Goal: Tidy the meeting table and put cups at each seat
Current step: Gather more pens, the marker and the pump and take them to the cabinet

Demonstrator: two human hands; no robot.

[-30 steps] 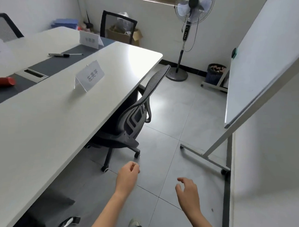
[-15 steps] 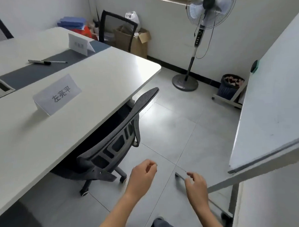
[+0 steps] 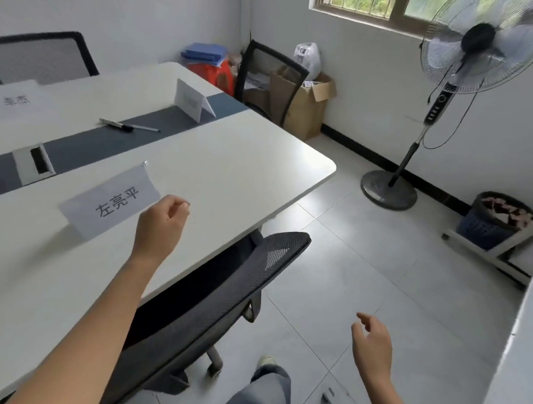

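White top panels form the long surface (image 3: 257,159) in the head view, with 1 dark grey strip (image 3: 110,141) running down its middle. A cable hatch (image 3: 34,163) sits in that strip. 3 mesh chairs stand around it: 1 black chair (image 3: 217,298) pushed in at the near edge, 1 end chair (image 3: 269,76) at the short end and 1 far chair (image 3: 36,57) on the opposite side. The floor (image 3: 383,257) is pale grey tile. A pedestal fan (image 3: 478,40) stands by the wall under the window (image 3: 403,0). A cardboard box (image 3: 310,108) occupies the corner, and a dark waste basket (image 3: 498,219) sits near the wall on the right.

The pen (image 3: 127,126) lies flat on the dark strip. Its long axis runs roughly along the strip, thin end pointing toward the tent card (image 3: 190,102) near the short end. The near name card (image 3: 111,205) stands on the near white panel with its printed face toward the camera.

Hands: the left hand (image 3: 163,220) is over the surface just beside the near name card, fingers curled in, nothing visible in its grasp. The right hand (image 3: 372,347) is over the floor, well apart from the surface, fingers relaxed and empty.
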